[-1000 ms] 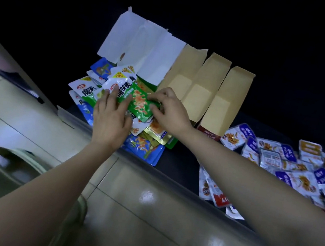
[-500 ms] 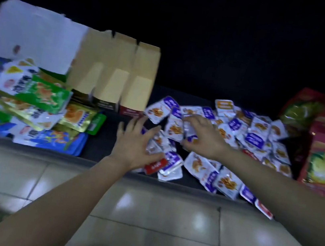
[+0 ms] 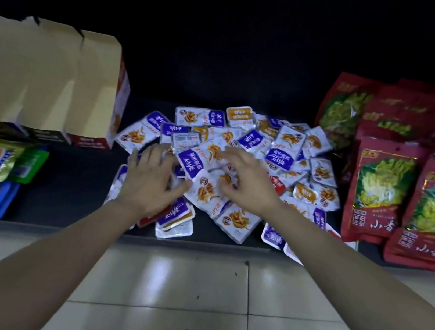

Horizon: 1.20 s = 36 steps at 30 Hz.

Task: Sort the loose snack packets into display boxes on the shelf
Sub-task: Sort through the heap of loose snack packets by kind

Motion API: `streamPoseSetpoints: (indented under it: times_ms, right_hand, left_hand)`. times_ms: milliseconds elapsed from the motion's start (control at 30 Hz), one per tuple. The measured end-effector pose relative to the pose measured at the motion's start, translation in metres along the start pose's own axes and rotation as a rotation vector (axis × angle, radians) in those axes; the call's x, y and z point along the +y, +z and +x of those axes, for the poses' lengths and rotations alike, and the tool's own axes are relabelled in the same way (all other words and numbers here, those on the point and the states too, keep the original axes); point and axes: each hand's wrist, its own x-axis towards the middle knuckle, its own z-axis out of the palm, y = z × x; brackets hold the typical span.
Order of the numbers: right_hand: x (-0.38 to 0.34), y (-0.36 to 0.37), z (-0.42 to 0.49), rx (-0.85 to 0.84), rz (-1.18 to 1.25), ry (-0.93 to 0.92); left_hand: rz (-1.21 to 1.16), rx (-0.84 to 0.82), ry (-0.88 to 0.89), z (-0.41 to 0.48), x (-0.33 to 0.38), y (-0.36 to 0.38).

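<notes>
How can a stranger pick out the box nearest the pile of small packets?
On the dark shelf, look left to the row of brown cardboard boxes. Take the rightmost box, beside the pile of small packets. Only it shows a red and white printed side.

Shop, low dark shelf [image 3: 71,188], heaped snack packets [image 3: 284,143], display boxes [image 3: 92,89], tiled floor [image 3: 179,280]

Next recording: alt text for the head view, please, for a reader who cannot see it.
Two bare hands, the left hand and the right hand, rest with spread fingers on a pile of small purple-and-white snack packets on a dark shelf. Open cardboard display boxes stand to the pile's left; large red bags lie to its right.
</notes>
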Motion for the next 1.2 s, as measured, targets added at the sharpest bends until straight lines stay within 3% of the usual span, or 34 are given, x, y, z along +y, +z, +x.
streamPoseSetpoints:
  times_ms: [67, 100, 167, 200, 300, 367, 467, 533, 633, 700, 800, 867, 933, 1067, 1200]
  right_hand:
    - [0.02, -0.007, 0.004, 0.114, -0.134, 0.228]
    - [0.032, -0.01, 0.006, 0.071, -0.195, 0.406]
    - [0.046, -0.011, 0.008, -0.111, -0.251, 0.64]
    - [0.046, -0.008, 0.009, -0.176, -0.258, 0.631]
    - [0.029, 0.003, 0.01, -0.202, -0.174, 0.362]
    - [0.021, 0.006, 0.012, -0.182, -0.085, 0.262]
    - [0.026, -0.007, 0.015, -0.017, 0.1, 0.196]
    - [0.036, -0.013, 0.014, 0.064, 0.075, 0.224]
    - [0.045, -0.013, 0.009, -0.119, -0.059, 0.344]
    - [0.046, -0.012, 0.006, -0.211, 0.018, 0.266]
    - [0.044, -0.024, 0.006, -0.205, 0.199, 0.196]
    - [0.043, -0.031, 0.003, -0.173, 0.12, 0.17]
    - [0.042, -0.036, -0.006, -0.224, -0.029, 0.265]
    - [0.054, -0.038, -0.032, -0.549, -0.207, 0.532]
    - [0.066, -0.034, -0.031, -0.529, -0.191, 0.454]
  left_hand:
    - [-0.04, 0.215, -0.047, 0.014, 0.012, 0.001]
    - [-0.057, 0.27, -0.061, 0.02, 0.018, 0.001]
    - [-0.035, 0.187, -0.02, 0.028, 0.026, 0.006]
    - [-0.017, 0.082, 0.001, 0.03, 0.028, 0.009]
    - [0.006, -0.168, -0.027, 0.032, 0.027, 0.023]
    - [0.023, -0.185, -0.032, 0.031, 0.023, 0.026]
    - [0.027, -0.183, -0.011, 0.029, 0.018, 0.023]
    - [0.031, -0.18, -0.014, 0.029, 0.019, 0.022]
    - [0.046, -0.178, -0.033, 0.033, 0.024, 0.025]
    - [0.035, -0.185, -0.042, 0.036, 0.026, 0.026]
    - [0.021, -0.173, -0.034, 0.037, 0.028, 0.026]
    - [0.04, -0.143, -0.017, 0.035, 0.032, 0.024]
    - [0.035, -0.142, 0.01, 0.034, 0.042, 0.02]
    - [0.078, -0.3, 0.099, 0.032, 0.063, 0.021]
    - [0.275, -0.378, 0.15, 0.034, 0.061, 0.033]
